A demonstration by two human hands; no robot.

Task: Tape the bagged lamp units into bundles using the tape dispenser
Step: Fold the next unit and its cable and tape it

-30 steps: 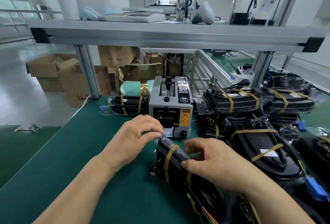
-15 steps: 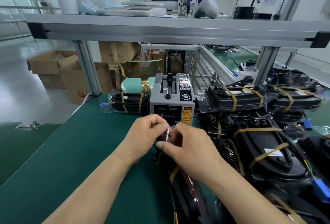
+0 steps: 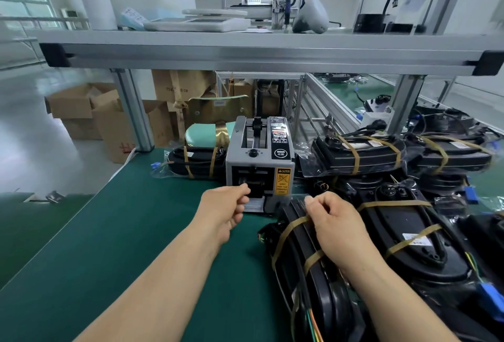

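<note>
1. Since half a second ago my left hand (image 3: 226, 205) has moved up to the tape dispenser (image 3: 259, 167) mouth. Its fingers are curled, but I cannot tell whether they pinch a strip.
2. Likely step: fetching the next strip, which must then go across the bags.
3. My right hand (image 3: 335, 221) grips the top edge of the bagged lamp bundle (image 3: 294, 246). That stands on edge just beside the dispenser, long axis running towards me.

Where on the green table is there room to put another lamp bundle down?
The bare green table mat left of the left hand, between the table's left edge and the grey box-shaped tape dispenser. Right of the dispenser it is crowded: black bagged lamp bundles are stacked there, one under the right hand.
</note>
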